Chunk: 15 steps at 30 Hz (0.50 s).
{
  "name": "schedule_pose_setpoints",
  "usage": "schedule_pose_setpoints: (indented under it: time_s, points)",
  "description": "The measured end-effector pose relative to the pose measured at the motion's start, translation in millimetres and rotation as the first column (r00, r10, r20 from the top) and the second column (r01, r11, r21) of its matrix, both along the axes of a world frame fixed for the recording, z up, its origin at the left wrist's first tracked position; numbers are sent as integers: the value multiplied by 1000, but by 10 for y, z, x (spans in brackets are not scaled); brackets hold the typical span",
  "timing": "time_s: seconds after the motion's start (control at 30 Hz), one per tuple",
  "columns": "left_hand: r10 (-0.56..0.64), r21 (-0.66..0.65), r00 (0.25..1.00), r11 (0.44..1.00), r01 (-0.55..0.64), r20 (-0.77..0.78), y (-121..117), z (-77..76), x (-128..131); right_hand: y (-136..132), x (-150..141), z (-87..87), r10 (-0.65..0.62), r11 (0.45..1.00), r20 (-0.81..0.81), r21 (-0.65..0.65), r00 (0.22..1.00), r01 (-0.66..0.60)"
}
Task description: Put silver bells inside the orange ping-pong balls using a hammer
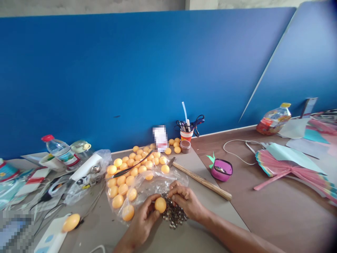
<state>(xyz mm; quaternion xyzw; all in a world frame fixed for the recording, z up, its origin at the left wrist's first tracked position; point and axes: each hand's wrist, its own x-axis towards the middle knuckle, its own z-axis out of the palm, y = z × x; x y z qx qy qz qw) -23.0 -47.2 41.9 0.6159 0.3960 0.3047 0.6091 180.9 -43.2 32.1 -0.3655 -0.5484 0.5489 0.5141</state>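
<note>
My left hand [142, 219] pinches an orange ping-pong ball [160, 205] between thumb and fingers, low in the middle of the view. My right hand [185, 200] is beside it, fingers curled onto a heap of small silver metal pieces [174, 214] lying on the desk. Whether it holds any of them is hidden. Just behind the hands lies a clear plastic bag [147, 186] with several orange balls [123, 182] on and around it.
A wooden stick [202, 181] lies to the right of the bag. A pink pouch [221, 169], paper fans [286, 167], a white cable, a cup of pens and scissors [187, 131], bottles [61, 151] and clutter at left. A blue partition [131, 70] stands behind the desk.
</note>
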Motion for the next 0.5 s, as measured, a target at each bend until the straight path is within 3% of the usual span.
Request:
schedule_pose_setpoints:
  time_s: [0.37,0.5]
  points:
    - [-3,4,1000,1000,3,10,8,-65,-22,-19,-1,-61,-5,997,0,-81,1000,5]
    - [1,11,1000,1000,-2,9,12,-48,-16,-15,13,-22,-8,1000,39,-24,999,9]
